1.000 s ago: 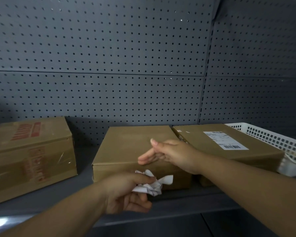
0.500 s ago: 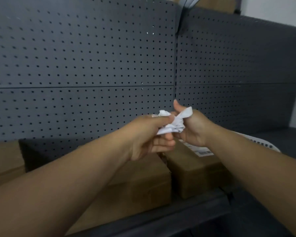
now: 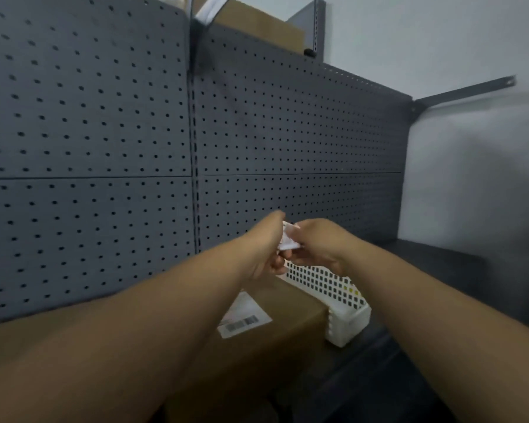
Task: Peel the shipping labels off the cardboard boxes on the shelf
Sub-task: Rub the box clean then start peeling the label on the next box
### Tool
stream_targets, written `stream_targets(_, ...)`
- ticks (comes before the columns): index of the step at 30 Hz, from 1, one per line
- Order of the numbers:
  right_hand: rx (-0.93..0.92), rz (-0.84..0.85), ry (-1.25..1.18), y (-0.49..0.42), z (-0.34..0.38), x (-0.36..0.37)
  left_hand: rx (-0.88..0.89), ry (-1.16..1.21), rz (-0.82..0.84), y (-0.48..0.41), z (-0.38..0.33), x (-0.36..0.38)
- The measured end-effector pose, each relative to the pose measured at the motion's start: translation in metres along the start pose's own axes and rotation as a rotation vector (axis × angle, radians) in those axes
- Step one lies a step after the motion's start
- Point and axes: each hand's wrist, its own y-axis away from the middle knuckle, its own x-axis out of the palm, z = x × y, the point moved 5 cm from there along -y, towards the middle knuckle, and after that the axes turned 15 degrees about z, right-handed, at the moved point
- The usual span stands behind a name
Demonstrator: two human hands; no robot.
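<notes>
Both forearms extend from the bottom edge toward the centre of the view. Beneath the left forearm, a cardboard box (image 3: 290,328) rests on the dark shelf (image 3: 409,370). A white shipping label (image 3: 245,319) with a barcode is stuck flat to the box top, partly covered by the forearm. A white perforated basket (image 3: 336,296) stands just beside the box, on its right. Above the basket's far end, the left hand (image 3: 261,250) and the right hand (image 3: 319,244) meet, both with fingers curled. A crumpled label (image 3: 288,240) sits between them, clear of the boxes and held in the air. The left fingers close on its left side and the right thumb and fingertips pinch its right side. It is a small white wad, creased and folded, with no print legible; motion blur hides finer detail. A grey pegboard panel (image 3: 104,141) stands behind the hands. More cardboard (image 3: 257,24) shows above its top edge.
</notes>
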Motion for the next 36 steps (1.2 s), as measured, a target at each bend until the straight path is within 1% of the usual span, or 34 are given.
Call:
stream_targets(2, 0.018, -0.053, 0.097, -0.011, -0.010, -0.022, -0.008, 0.007, -0.020, -0.024, 0.002, 0.010)
stream_targets(6, 0.073, -0.083, 0.156, -0.037, -0.037, -0.055, -0.054, 0.062, 0.003, -0.065, 0.010, 0.025)
stream_targets(10, 0.096, -0.095, 0.199, -0.063, -0.061, -0.069, -0.151, 0.010, 0.043, -0.091, 0.022, 0.024)
stream_targets(13, 0.109, -0.098, 0.204, -0.085, -0.073, -0.068, -0.212, -0.048, -0.014, -0.099, 0.026, 0.017)
stream_targets(15, 0.145, -0.105, 0.216, -0.099, -0.078, -0.068, -0.229, -0.041, -0.064, -0.105, 0.027, 0.013)
stream_targets(16, 0.177, -0.117, 0.251, -0.104, -0.081, -0.070, -0.227, -0.041, -0.089, -0.106, 0.026, 0.012)
stream_targets(19, 0.351, -0.148, 0.555, -0.111, -0.098, -0.085, -0.208, -0.061, -0.144, -0.104, 0.017, 0.003)
stream_targets(21, 0.409, -0.108, 0.650, -0.112, -0.108, -0.086, -0.166, -0.101, -0.165, -0.105, 0.008, -0.011)
stream_targets(23, 0.422, -0.067, 0.664, -0.119, -0.112, -0.081, -0.147, -0.139, -0.184, -0.105, 0.003, -0.022)
stream_targets(26, 0.417, 0.066, 0.736, -0.122, -0.107, -0.072, -0.175, -0.241, -0.188, -0.105, 0.007, -0.030)
stream_targets(29, 0.341, 0.172, 0.653, -0.124, -0.106, -0.068, -0.194, -0.290, -0.182, -0.109, 0.016, -0.036)
stream_targets(31, 0.332, 0.185, 0.672, -0.124, -0.105, -0.066, -0.210, -0.310, -0.175, -0.107, 0.019, -0.036)
stream_targets(34, 0.286, 0.162, 0.629, -0.127, -0.106, -0.066, -0.216, -0.323, -0.148, -0.105, 0.022, -0.033)
stream_targets(35, 0.275, 0.150, 0.662, -0.131, -0.107, -0.066, -0.223, -0.327, -0.142, -0.104, 0.023, -0.032)
stream_targets(36, 0.308, 0.145, 0.723, -0.134, -0.109, -0.066, -0.227, -0.333, -0.137, -0.104, 0.023, -0.032)
